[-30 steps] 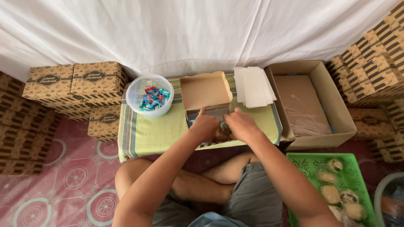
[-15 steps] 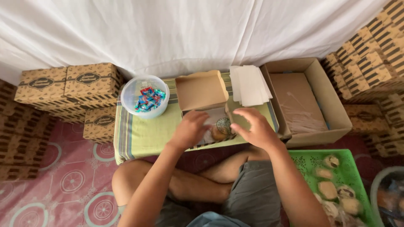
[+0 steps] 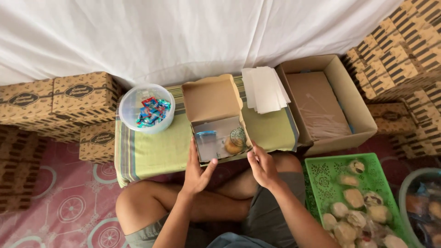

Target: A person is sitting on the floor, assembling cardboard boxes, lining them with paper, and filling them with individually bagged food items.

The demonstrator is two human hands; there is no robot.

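Far left, stacked brown printed cartons [image 3: 59, 98] crowd the edge of my low counter [image 3: 151, 149], which is draped in a green striped cloth; bare cloth lies open between its left edge and my hands. A clear round tub [image 3: 146, 108] of small bright wrapped sweets sits on the counter's back left part, well apart from my fingers.

My left hand [image 3: 196, 171] rests flat against the near left side of the open snack box [image 3: 219, 124], grip open, fingers spread, thumb out toward the middle. The box stands at the counter's front edge, its plain brown lid tilted up behind. Inside lie a clear wrapped piece with a blue end and a round golden item under a round label; I cannot tell what the item is.

My right hand [image 3: 262, 166] touches the box's near right corner, grip loose and open, clasping nothing.

Just right of the lid, a stack of white paper sheets [image 3: 265, 89] overhangs the counter. Beyond it stands a big open carton [image 3: 353, 108] with a plastic-covered layer inside, then a green basket [image 3: 333, 177] of wrapped buns by my right knee.
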